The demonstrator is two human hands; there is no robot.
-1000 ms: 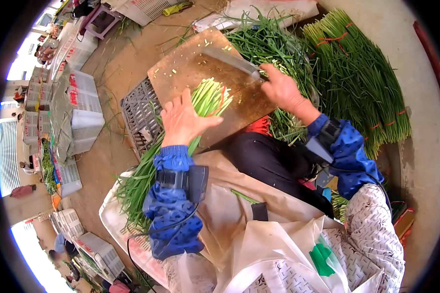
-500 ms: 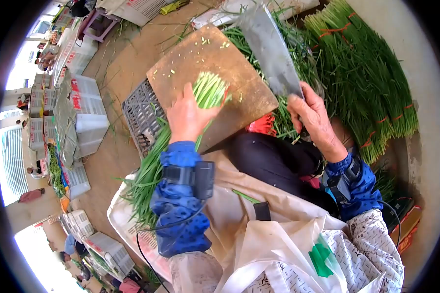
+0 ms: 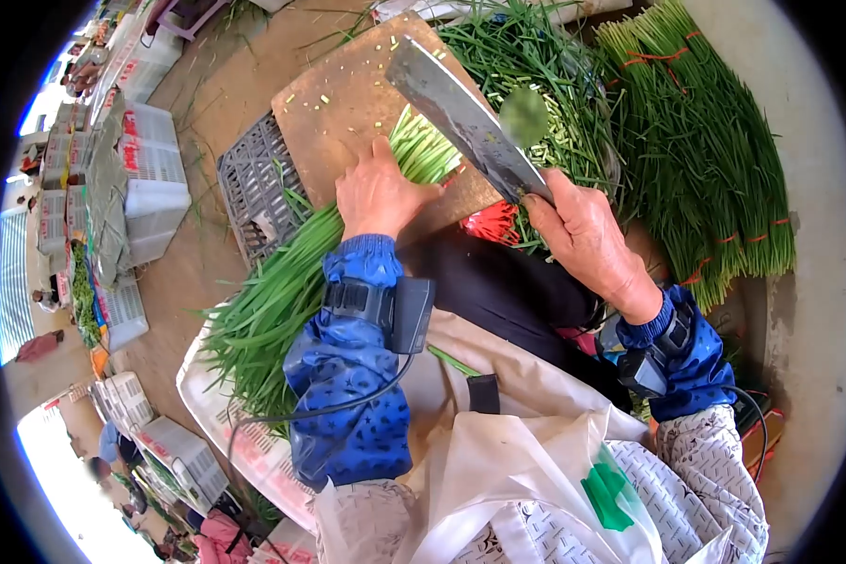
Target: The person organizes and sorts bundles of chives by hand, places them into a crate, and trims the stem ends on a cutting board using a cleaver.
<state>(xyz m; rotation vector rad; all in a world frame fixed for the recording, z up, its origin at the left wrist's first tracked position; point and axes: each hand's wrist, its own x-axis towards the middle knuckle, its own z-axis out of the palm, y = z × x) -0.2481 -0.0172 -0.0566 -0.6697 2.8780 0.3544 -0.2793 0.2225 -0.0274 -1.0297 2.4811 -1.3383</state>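
Observation:
My left hand [image 3: 383, 193] is closed over a bundle of garlic chives [image 3: 273, 291], pressing it on a worn brown chopping board [image 3: 338, 75]. The pale stem ends lie on the board; the green leaves trail back beneath my left forearm. In my right hand [image 3: 592, 235], fingers wrap the handle of a wide cleaver [image 3: 465, 117]. Its blade slants over the right side of the board, just beside the stem ends; whether it touches them I cannot tell. Small cut stem pieces [image 3: 324, 98] are scattered on the board. Red bands [image 3: 492, 224] sit by its near right corner.
Tied chive bundles [image 3: 705, 141] are stacked at the right along a pale wall [image 3: 818, 179]. Loose leaves and trimmings [image 3: 559, 103] pile beyond the board. A grey plastic crate [image 3: 258, 188] stands under its left side. White crates [image 3: 150, 169] and other people are farther left.
The cleaver has swung left and down from above the trimmings to over the board beside the stem ends. My left hand keeps its hold on the chives. The whole view has shifted slightly.

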